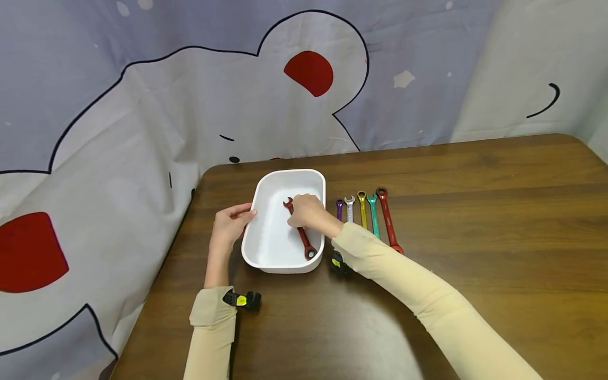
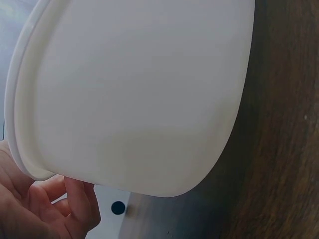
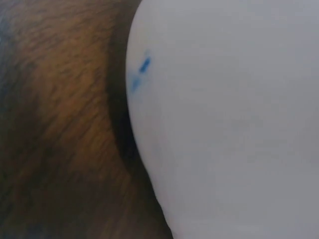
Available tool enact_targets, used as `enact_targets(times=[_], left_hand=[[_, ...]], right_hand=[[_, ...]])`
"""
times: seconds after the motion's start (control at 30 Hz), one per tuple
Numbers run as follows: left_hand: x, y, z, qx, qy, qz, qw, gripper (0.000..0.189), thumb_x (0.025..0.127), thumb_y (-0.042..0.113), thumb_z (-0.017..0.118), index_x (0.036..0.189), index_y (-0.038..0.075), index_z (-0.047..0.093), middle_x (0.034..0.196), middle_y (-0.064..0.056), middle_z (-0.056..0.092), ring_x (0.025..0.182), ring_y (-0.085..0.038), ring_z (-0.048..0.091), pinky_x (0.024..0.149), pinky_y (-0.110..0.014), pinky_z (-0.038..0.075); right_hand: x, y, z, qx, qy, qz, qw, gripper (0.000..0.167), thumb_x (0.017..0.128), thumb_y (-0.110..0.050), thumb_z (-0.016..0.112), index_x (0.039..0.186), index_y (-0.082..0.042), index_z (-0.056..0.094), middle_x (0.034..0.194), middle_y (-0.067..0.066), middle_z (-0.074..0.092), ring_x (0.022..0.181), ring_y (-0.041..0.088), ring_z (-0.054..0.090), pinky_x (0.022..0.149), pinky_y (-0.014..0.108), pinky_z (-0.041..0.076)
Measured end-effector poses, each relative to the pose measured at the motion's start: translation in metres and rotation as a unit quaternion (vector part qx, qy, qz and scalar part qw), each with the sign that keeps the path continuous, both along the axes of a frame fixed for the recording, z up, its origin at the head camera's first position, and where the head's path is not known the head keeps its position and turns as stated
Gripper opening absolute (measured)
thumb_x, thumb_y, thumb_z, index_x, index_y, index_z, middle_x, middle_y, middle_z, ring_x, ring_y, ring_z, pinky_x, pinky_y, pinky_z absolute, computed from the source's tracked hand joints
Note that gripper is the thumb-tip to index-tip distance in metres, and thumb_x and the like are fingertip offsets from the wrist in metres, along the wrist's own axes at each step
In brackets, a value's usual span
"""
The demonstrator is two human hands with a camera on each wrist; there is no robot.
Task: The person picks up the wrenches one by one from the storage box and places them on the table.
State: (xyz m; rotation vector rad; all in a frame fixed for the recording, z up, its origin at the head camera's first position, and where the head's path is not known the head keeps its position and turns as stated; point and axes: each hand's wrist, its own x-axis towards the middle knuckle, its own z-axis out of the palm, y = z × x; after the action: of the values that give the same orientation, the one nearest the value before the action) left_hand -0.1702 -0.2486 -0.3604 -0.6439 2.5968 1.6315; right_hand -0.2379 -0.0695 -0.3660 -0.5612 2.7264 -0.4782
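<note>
A white plastic tub (image 1: 268,237) sits on the table toward its left side. At its left rim my left hand (image 1: 228,227) grips the edge, thumb on the rim and fingers outside the wall; the left wrist view shows those fingers (image 2: 79,201) curled beside the tub's end. My right hand (image 1: 311,214) reaches over the right wall and holds a red combination wrench (image 1: 304,240) by its middle, inside the tub. The wrench slants, its open end farther away and its ring end near the front right corner. The right wrist view shows only tub wall and tabletop, no fingers.
Right of the tub lies a row of wrenches: purple (image 1: 339,208), silver (image 1: 350,208), yellow (image 1: 362,208), green (image 1: 373,214) and a larger red wrench (image 1: 388,219). The right sleeve (image 1: 380,258) partly covers their lower ends. A patterned curtain (image 1: 190,105) hangs behind the wooden table (image 1: 499,211).
</note>
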Motion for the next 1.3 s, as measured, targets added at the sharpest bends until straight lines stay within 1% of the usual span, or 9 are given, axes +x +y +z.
enact_targets(times=[0.1, 0.2, 0.33, 0.47, 0.57, 0.63, 0.8, 1.0, 1.3], left_hand=[[-0.0003, 0.0, 0.0006, 0.0, -0.002, -0.002, 1.0, 0.041, 0.092, 0.025, 0.065, 0.129, 0.008, 0.061, 0.12, -0.015, 0.064, 0.089, -0.011, 0.062, 0.065, -0.018, 0.05], [-0.0002, -0.0001, 0.0004, -0.001, -0.006, -0.003, 1.0, 0.041, 0.092, 0.026, 0.065, 0.129, 0.009, 0.061, 0.12, -0.014, 0.064, 0.09, -0.012, 0.061, 0.065, -0.018, 0.049], [-0.0005, -0.0009, -0.0001, -0.001, -0.003, -0.002, 1.0, 0.04, 0.092, 0.025, 0.065, 0.128, 0.008, 0.061, 0.117, -0.013, 0.064, 0.086, -0.01, 0.061, 0.064, -0.018, 0.049], [-0.0008, -0.0012, -0.0011, -0.001, 0.0, -0.001, 1.0, 0.04, 0.092, 0.024, 0.065, 0.128, 0.008, 0.061, 0.116, -0.012, 0.064, 0.087, -0.011, 0.061, 0.065, -0.018, 0.05], [-0.0009, -0.0009, -0.0018, -0.003, 0.0, -0.001, 1.0, 0.039, 0.092, 0.024, 0.065, 0.128, 0.009, 0.061, 0.118, -0.013, 0.063, 0.091, -0.013, 0.061, 0.066, -0.018, 0.05], [-0.0009, -0.0007, -0.0018, -0.005, 0.0, 0.0, 1.0, 0.039, 0.092, 0.024, 0.065, 0.128, 0.009, 0.062, 0.118, -0.013, 0.063, 0.09, -0.013, 0.061, 0.065, -0.018, 0.05], [-0.0006, 0.0007, 0.0, -0.003, 0.0, 0.001, 1.0, 0.04, 0.092, 0.024, 0.065, 0.128, 0.008, 0.062, 0.118, -0.014, 0.064, 0.088, -0.012, 0.062, 0.064, -0.018, 0.05], [-0.0005, 0.003, 0.0012, 0.0, 0.005, 0.0, 1.0, 0.039, 0.092, 0.022, 0.065, 0.128, 0.008, 0.062, 0.116, -0.014, 0.064, 0.092, -0.016, 0.062, 0.063, -0.018, 0.05], [0.0, 0.0036, 0.003, 0.003, 0.001, 0.003, 1.0, 0.039, 0.092, 0.022, 0.065, 0.128, 0.007, 0.062, 0.118, -0.015, 0.063, 0.095, -0.017, 0.061, 0.065, -0.018, 0.05]], right_hand=[[0.0007, -0.0011, -0.0009, -0.017, -0.026, -0.002, 0.9995, 0.013, 0.082, -0.017, 0.061, 0.076, -0.009, 0.055, 0.057, -0.001, 0.055, 0.048, 0.009, 0.05, 0.053, 0.022, 0.039], [0.0017, -0.002, -0.0027, -0.035, -0.049, -0.005, 0.9982, 0.012, 0.083, -0.015, 0.059, 0.075, -0.008, 0.053, 0.056, -0.001, 0.054, 0.046, 0.009, 0.05, 0.053, 0.022, 0.039], [0.002, -0.0028, -0.0042, -0.036, -0.04, -0.008, 0.9985, 0.012, 0.084, -0.015, 0.061, 0.077, -0.007, 0.054, 0.064, 0.003, 0.061, 0.042, 0.007, 0.052, 0.052, 0.021, 0.041], [0.001, -0.0043, -0.0055, -0.042, -0.041, -0.011, 0.9982, 0.01, 0.084, -0.014, 0.061, 0.081, -0.006, 0.056, 0.072, 0.008, 0.067, 0.04, 0.007, 0.055, 0.053, 0.02, 0.044], [0.0007, -0.0044, -0.0057, -0.042, -0.047, -0.012, 0.9979, 0.009, 0.085, -0.013, 0.06, 0.081, -0.006, 0.055, 0.069, 0.007, 0.066, 0.04, 0.007, 0.055, 0.054, 0.02, 0.045], [0.001, -0.0042, -0.005, -0.039, -0.049, -0.012, 0.998, 0.009, 0.085, -0.013, 0.06, 0.08, -0.006, 0.056, 0.066, 0.006, 0.066, 0.039, 0.007, 0.055, 0.055, 0.02, 0.045], [0.0012, -0.0039, -0.0048, -0.041, -0.056, -0.008, 0.9976, 0.008, 0.085, -0.012, 0.059, 0.08, -0.006, 0.057, 0.062, 0.004, 0.064, 0.039, 0.007, 0.053, 0.05, 0.019, 0.043], [0.0005, -0.0035, -0.0057, -0.043, -0.062, -0.01, 0.9971, 0.006, 0.084, -0.01, 0.058, 0.082, -0.004, 0.057, 0.065, 0.006, 0.063, 0.04, 0.008, 0.053, 0.042, 0.018, 0.041], [0.0049, -0.0061, -0.0074, -0.053, -0.043, 0.015, 0.9976, 0.011, 0.085, -0.013, 0.061, 0.085, -0.005, 0.053, 0.074, 0.005, 0.057, 0.048, 0.01, 0.051, 0.045, 0.019, 0.04]])
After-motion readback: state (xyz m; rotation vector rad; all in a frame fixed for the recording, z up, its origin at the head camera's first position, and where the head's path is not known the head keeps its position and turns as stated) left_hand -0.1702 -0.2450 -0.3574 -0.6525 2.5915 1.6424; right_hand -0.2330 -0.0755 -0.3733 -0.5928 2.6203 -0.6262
